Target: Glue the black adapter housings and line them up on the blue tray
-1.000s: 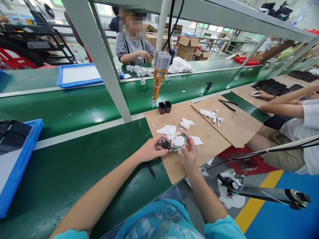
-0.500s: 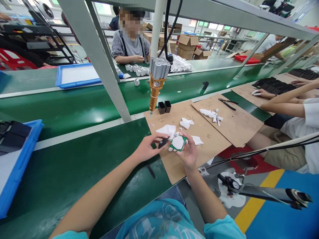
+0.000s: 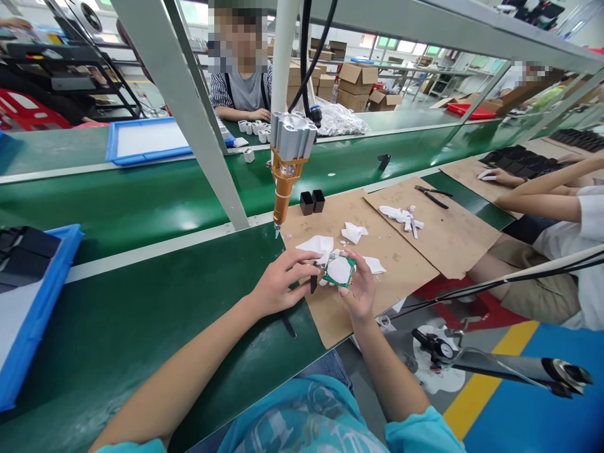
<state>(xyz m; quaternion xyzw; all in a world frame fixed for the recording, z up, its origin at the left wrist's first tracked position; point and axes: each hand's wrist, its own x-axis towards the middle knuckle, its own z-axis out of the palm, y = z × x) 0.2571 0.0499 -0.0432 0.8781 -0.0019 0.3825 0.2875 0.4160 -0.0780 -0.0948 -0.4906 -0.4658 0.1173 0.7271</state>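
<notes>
My right hand (image 3: 362, 294) grips a green circuit board (image 3: 340, 270) by its edge, thumb below and fingers above. A white, roundish piece covers most of the board's face. Just to the left, my left hand (image 3: 278, 284) pinches a small black part (image 3: 314, 284) between thumb and fingers, close to the board's left edge. What kind of part it is, I cannot make out. Crumpled white paper (image 3: 317, 246) lies behind both hands on a brown cardboard sheet (image 3: 330, 321). A dark strip (image 3: 289, 327) rests on the green bench below my left wrist.
An orange-and-grey nozzle tool (image 3: 284, 195) hangs ahead of my hands. Two black square cups (image 3: 312, 202) stand behind the cardboard. Pliers (image 3: 431, 196) lie to the right, near a seated co-worker's arm (image 3: 542, 201). A blue tray (image 3: 42, 314) sits at left; another person faces me across the belt.
The black part has turned more upright in my left fingers. The hanging nozzle has swung left. On the green belt, a black piece and a white cup have shifted left.
</notes>
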